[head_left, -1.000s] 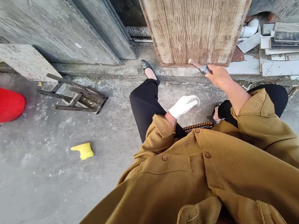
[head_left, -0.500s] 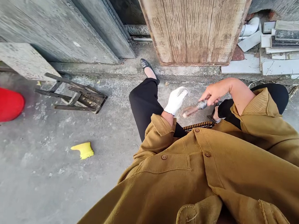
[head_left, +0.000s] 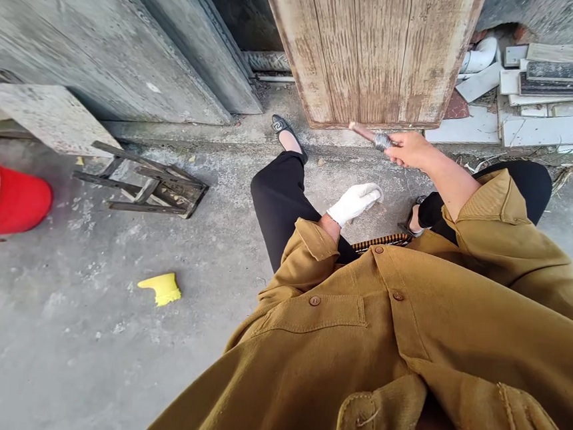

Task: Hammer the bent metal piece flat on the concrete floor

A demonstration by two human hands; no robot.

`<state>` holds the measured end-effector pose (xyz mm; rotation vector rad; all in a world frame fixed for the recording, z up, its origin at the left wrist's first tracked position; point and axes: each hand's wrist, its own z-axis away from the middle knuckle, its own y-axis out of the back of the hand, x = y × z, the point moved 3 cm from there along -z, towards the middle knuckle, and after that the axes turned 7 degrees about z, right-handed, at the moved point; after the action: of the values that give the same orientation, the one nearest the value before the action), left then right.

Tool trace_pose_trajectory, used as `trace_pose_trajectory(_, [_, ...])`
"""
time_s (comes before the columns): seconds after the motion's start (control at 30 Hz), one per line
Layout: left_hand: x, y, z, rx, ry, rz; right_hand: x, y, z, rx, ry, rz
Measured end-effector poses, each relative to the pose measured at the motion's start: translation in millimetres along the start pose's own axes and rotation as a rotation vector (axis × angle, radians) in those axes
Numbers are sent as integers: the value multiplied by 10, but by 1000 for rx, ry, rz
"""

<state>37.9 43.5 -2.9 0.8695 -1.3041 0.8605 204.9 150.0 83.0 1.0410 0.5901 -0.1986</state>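
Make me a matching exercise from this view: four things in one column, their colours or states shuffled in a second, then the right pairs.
Things:
1. Left hand
2. Right hand
3. Bucket
4. Trousers

Colours or states:
A. Gripping a brown stick with a silvery wrap
B. Black
C. In a white glove
D. Red

Pairs: 1-C, 2-A, 3-D, 4-B

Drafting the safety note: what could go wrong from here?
Scrape: the right hand is bare, close to the grey coil on the stick, which might scratch it.
Knock: the stick shows near the lower part of the panel and could hit it; depth is unclear.
Trip: the stool off to the left could be a stumbling hazard.
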Motion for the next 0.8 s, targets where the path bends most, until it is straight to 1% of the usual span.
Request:
trace_pose_trajectory(0.1, [23,106,16,99,5,-29,65,-15,-72,-39,7,461])
trace_pose_trajectory(0.13, [32,150,22,134,7,-41,77,-30,-76,-80,11,566])
trace_pose_trajectory(0.2, [52,229,31,188,9,-89,92,-79,-51,-235,18,658])
trace_pose_trajectory(0.27, [66,293,34,252,5,-150,98,-136,17,-466,37,627])
trace_pose_trajectory(0.33, [60,332,28,304,6,-164,81,-162,114,-702,102,507])
trace_pose_trajectory(0.37, [46,344,21,324,11,-143,59,-149,164,-779,151,420])
trace_pose_trajectory(0.4, [27,349,13,333,16,-110,29,-116,208,-810,202,321])
trace_pose_trajectory(0.43, [5,352,5,346,18,-69,-5,-63,242,-791,245,219])
trace_pose_trajectory(0.47, [-16,352,-2,355,12,-24,-41,6,266,-723,274,115])
trace_pose_trajectory(0.5, [-33,349,-7,356,-2,19,-71,84,282,-617,279,16])
trace_pose_trajectory(0.57, [-50,330,-10,326,-36,85,-106,239,296,-354,241,-166])
trace_pose_trajectory(0.63, [-40,293,-4,248,-41,113,-104,345,291,-116,187,-316])
trace_pose_trajectory(0.67, [-25,270,3,204,-30,108,-91,371,276,-28,170,-373])
trace_pose_trajectory(0.73, [28,227,24,140,-4,71,-45,376,214,93,151,-422])
trace_pose_trajectory(0.8, [106,180,50,79,-5,1,23,335,121,151,119,-351])
